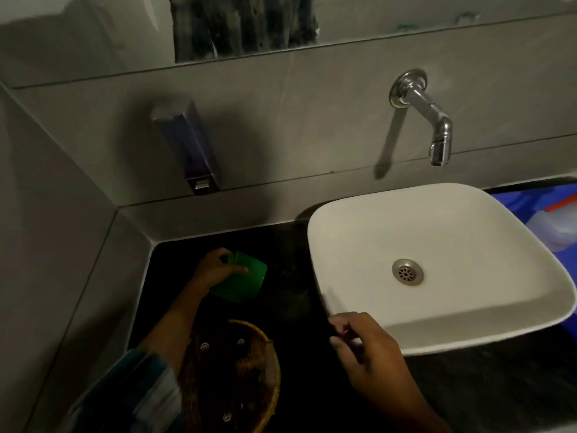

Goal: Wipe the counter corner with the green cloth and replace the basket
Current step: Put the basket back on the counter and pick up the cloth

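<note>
**Inspector A:** The folded green cloth [242, 281] is found pressed flat on the dark, polished stone surface [290, 270], in the corner where the two grey tiled walls meet. It is held down by the left hand [215, 270], with the fingers spread over its near edge. The grip is closed on the cloth, pressing rather than pinching.

**Inspector B:** And the round woven wicker basket [237, 376]?

**Inspector A:** It is set at the front of the surface, nearer the person than the cloth and partly covered by the left forearm and its striped sleeve [131, 395]. Small dark items are seen inside; they cannot be identified. The corner itself is left bare for wiping.

**Inspector B:** The right hand [368, 348]?

**Inspector A:** It is held at the front corner of the white square ceramic basin [437, 254], fingers loosely curled. Nothing is seen to be held in it; whether the basin rim is touched cannot be told.

**Inspector B:** Step in hand?

**Inspector A:** The wiping is judged to be under way; the basket is not yet replaced. Further strokes toward the wall joint are called for, with pressure kept even. Thereafter the cloth must be lifted clear and the basket slid back into the corner, kept level so that the contents are not spilled.
</note>
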`<state>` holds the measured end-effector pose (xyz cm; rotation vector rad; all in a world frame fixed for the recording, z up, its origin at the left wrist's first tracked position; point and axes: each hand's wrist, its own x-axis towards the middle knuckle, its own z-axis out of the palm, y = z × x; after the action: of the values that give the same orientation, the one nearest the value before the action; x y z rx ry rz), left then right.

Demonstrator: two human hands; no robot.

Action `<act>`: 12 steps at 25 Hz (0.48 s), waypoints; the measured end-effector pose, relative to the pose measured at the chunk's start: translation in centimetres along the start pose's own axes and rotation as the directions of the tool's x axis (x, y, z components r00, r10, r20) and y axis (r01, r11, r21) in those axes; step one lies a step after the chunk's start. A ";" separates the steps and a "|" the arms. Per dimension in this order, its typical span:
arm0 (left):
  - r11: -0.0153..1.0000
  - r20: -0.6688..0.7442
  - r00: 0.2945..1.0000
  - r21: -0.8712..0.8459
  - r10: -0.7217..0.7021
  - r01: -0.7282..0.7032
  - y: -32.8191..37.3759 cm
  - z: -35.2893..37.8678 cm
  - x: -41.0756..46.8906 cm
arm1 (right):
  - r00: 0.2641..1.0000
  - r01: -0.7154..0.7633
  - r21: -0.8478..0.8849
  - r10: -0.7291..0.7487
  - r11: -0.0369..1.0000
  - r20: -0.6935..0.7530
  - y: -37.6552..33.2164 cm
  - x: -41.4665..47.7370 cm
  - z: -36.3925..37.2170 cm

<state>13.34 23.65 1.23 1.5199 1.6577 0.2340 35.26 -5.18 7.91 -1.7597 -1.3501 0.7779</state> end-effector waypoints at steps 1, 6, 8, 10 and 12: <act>0.996 -0.041 0.997 0.067 0.066 -0.063 0.9 0.3 -1.9 | 0.999 0.028 0.016 -0.028 0.999 0.019 0.0 0.4 -0.7; 0.966 -0.267 0.931 0.134 0.249 -0.220 9.4 5.6 -14.1 | 0.999 -0.028 0.173 0.031 0.985 -0.017 2.7 3.0 -7.6; 0.947 -0.219 0.948 -0.172 0.232 -0.271 14.2 9.3 -18.1 | 0.996 -0.090 0.188 0.088 0.978 0.021 4.6 4.0 -11.4; 0.841 -0.089 0.962 -0.468 0.260 -0.271 18.7 14.1 -20.4 | 0.978 -0.194 0.281 0.162 0.940 0.133 7.2 4.5 -15.8; 0.767 0.037 0.957 -0.608 0.287 -0.207 22.8 20.1 -21.7 | 0.967 -0.255 0.482 0.208 0.838 0.150 10.2 4.1 -21.0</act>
<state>41.34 2.06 13.21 1.2167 1.1149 0.7215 58.77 -7.06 9.94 -1.4903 -0.8828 1.2340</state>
